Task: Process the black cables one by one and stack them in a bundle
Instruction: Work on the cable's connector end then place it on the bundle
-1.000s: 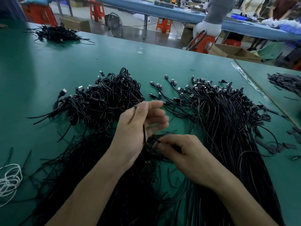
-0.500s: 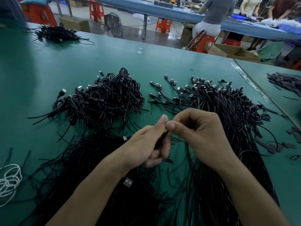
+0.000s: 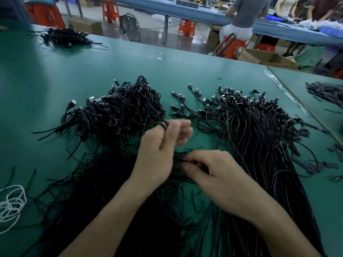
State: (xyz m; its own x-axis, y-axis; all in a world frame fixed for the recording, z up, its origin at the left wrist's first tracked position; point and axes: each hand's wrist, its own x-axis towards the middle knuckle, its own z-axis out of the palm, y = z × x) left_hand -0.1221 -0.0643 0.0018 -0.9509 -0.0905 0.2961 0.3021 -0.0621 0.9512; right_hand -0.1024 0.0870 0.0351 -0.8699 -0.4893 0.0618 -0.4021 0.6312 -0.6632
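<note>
Here the left hand [image 3: 157, 153] pinches a looped black cable [image 3: 163, 124] beside the coiled pile [image 3: 118, 112]; the right hand [image 3: 219, 180] pinches thin strands [image 3: 178, 156]. A slack pinch could let the loop spring open

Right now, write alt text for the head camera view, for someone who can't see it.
Two hands work over a green table: the left hand grips a looped black cable while the right hand pinches thin black strands. A pile of coiled cables lies behind the left hand, and straight cables fan out on the right.
</note>
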